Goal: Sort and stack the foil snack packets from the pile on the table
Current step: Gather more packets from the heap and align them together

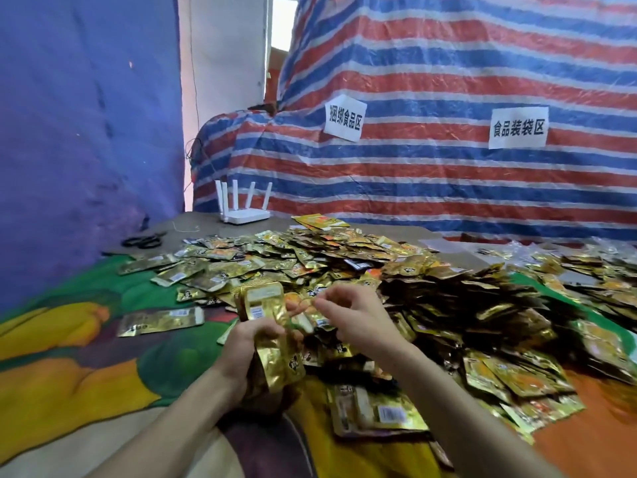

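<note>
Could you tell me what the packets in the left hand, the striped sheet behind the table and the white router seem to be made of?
Packets in the left hand: apparently metallised foil film, glossy gold with crinkled glints. Striped sheet: likely woven plastic tarpaulin, with a faint sheen and fine creases. Router: probably hard plastic, smooth matte white.

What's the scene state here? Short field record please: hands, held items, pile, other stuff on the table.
left hand: gripping an upright stack of packets
right hand: fingers curled above the pile, close to the stack; whether they pinch a packet is unclear
pile of foil packets: large, loose, unsorted, spreading right
loose packet: flat, left of the hands
router: far edge
scissors: far left
</note>
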Available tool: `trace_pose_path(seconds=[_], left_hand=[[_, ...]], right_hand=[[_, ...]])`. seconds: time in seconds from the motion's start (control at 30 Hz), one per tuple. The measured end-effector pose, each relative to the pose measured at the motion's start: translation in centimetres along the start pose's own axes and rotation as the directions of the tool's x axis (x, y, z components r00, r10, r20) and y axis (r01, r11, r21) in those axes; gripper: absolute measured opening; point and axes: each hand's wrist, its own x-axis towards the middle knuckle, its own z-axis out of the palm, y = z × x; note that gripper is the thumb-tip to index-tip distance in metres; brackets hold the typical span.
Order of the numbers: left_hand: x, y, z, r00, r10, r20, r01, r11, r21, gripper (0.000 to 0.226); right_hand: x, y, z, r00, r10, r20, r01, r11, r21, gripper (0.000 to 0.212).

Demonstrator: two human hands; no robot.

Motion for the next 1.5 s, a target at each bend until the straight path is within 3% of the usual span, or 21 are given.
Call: trace_pose_path(seconds=[0.13, 0.37, 0.43, 0.53, 0.67, 0.87, 1.07, 1.13, 1.2, 1.33, 1.43, 1.5], left_hand=[[0.3, 0.5, -0.5, 1.0, 0.031, 0.0, -0.031, 0.998, -0.054, 0.028], [0.7, 1.3, -1.3, 0.981, -0.035, 0.188, 0.066, 0.985, -0.16, 0.044], [0.6, 1.6, -1.3, 0.957, -0.05, 0.285, 0.108, 0.976, -0.192, 0.045], [0.2, 2.0, -1.3, 0.902, -0.051, 0.428, 0.154, 0.966, -0.208, 0.046], [0.0, 2.1, -1.5, 0.869, -0.042, 0.493, 0.176, 0.957, -0.23, 0.044], [0.0, 1.9, -1.4, 0.86, -0.04, 0.508, 0.186, 0.953, -0.24, 0.044], [0.1, 2.0, -1.1, 0.826, -0.026, 0.563, 0.225, 0.931, -0.288, 0.038], [0.2, 1.7, -1.1, 0.841, -0.023, 0.541, 0.212, 0.933, -0.29, 0.04], [0.3, 1.5, -1.0, 0.881, -0.042, 0.471, 0.187, 0.946, -0.265, 0.044], [0.9, 1.6, -0.7, 0.991, -0.112, 0.067, 0.124, 0.968, -0.216, 0.03], [1.8, 1.8, -1.3, 0.974, -0.016, -0.225, -0.04, 0.969, -0.244, 0.008], [2.0, 1.9, -1.7, 0.947, 0.047, -0.318, -0.128, 0.963, -0.238, 0.013]], right_hand=[[0.9, -0.3, 2.3, 0.997, 0.077, 0.014, -0.077, 0.936, 0.343, 0.016], [1.0, 2.6, 3.1, 0.995, 0.069, -0.077, -0.056, 0.985, 0.161, 0.018], [1.0, 2.9, 2.8, 0.993, 0.116, -0.022, -0.107, 0.967, 0.231, 0.019], [1.1, 3.1, 1.9, 0.973, 0.098, 0.209, -0.192, 0.847, 0.496, 0.009], [0.9, 3.1, 1.3, 0.926, -0.084, 0.367, -0.172, 0.773, 0.61, 0.008], [0.4, 2.7, 1.2, 0.923, -0.185, 0.338, -0.175, 0.58, 0.796, 0.02], [-0.1, 1.7, 1.3, 0.962, -0.132, 0.237, -0.198, 0.254, 0.947, 0.036], [0.0, 1.6, 1.9, 0.969, -0.11, 0.22, -0.183, 0.275, 0.944, 0.035], [0.2, 1.8, 2.5, 0.98, -0.065, 0.186, -0.146, 0.395, 0.907, 0.041], [0.2, 2.3, 2.7, 0.997, 0.018, 0.073, -0.071, 0.574, 0.816, 0.052], [0.0, 2.7, 3.1, 0.998, 0.062, 0.004, -0.046, 0.699, 0.714, 0.058], [-0.3, 2.6, 3.9, 0.996, 0.082, -0.018, -0.05, 0.755, 0.654, 0.06]])
